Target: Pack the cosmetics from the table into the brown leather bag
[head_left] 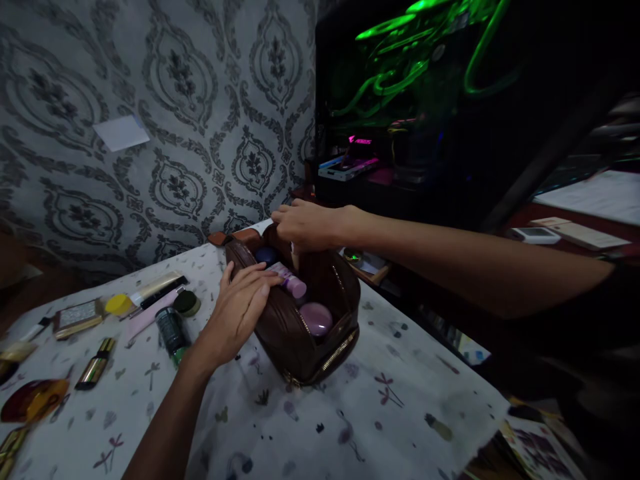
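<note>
A dark brown makeup bag (273, 333) with gold zips stands unzipped on the table. My left hand (237, 310) lies over its near rim, fingers stretched out, the tips by a pink-and-purple tube (295, 285) inside. At the far rim, my right hand (303, 223) is closed round the bag's edge, with the thumb on the inner side; some of its fingers are hidden. Also in the bag are a round pink compact-like item (316, 319) and a dark blue round item (266, 255). A brown strap (245, 235) shows at the back.
Left of the bag lie a dark green bottle (170, 328), a dark round jar (187, 303), a yellow-capped item (119, 305), a glittery palette (79, 318), a gold-and-black bottle (95, 365) and amber sunglasses (33, 400). A computer case (380, 193) with green lights stands behind. The patterned tablecloth (400, 427) ends at right.
</note>
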`<state>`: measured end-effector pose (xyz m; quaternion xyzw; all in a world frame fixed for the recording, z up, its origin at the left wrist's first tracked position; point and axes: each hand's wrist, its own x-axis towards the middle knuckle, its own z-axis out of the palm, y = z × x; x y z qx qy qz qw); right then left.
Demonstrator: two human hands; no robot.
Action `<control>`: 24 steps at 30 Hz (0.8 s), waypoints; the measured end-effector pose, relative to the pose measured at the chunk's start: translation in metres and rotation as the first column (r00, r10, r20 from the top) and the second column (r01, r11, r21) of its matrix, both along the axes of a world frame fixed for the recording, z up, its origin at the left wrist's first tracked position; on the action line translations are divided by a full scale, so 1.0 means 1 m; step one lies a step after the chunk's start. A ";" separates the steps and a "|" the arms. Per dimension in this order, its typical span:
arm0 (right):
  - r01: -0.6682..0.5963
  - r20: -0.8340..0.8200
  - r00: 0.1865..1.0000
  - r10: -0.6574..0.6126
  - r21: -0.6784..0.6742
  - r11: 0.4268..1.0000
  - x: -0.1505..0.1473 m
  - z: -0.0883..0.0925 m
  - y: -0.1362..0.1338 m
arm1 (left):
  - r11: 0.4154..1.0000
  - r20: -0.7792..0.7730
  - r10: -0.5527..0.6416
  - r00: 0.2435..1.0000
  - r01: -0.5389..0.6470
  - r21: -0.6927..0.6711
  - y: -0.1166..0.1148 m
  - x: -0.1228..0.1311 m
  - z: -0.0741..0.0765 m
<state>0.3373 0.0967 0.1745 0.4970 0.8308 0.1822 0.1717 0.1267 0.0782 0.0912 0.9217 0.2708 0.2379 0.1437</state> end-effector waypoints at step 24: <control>-0.135 -0.099 0.986 0.133 -0.014 0.991 -0.006 0.000 -0.085 | 1.000 0.013 0.017 1.000 -0.016 -0.027 -0.002 -0.001 0.000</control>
